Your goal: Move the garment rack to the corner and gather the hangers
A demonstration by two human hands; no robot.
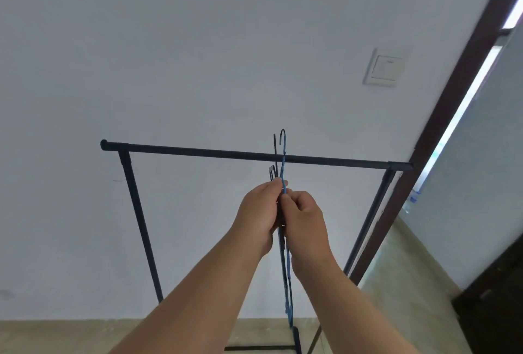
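Note:
A black metal garment rack (198, 151) stands against the white wall, its top bar running from left to right. A bundle of thin wire hangers (283, 161), one blue and the others black, is seen edge-on in front of the bar right of its middle. The hooks rise just above the bar; I cannot tell whether any hook rests on it. My left hand (259, 213) and my right hand (304, 220) are pressed together around the hangers' necks, just below the bar. The hangers' lower parts hang down between my forearms.
A light switch (385, 68) is on the wall above the rack's right end. A dark brown door frame (452, 116) runs diagonally at the right, close to the rack's right post (376, 212). Beige floor (56, 336) lies below, with a dark object (498, 297) at lower right.

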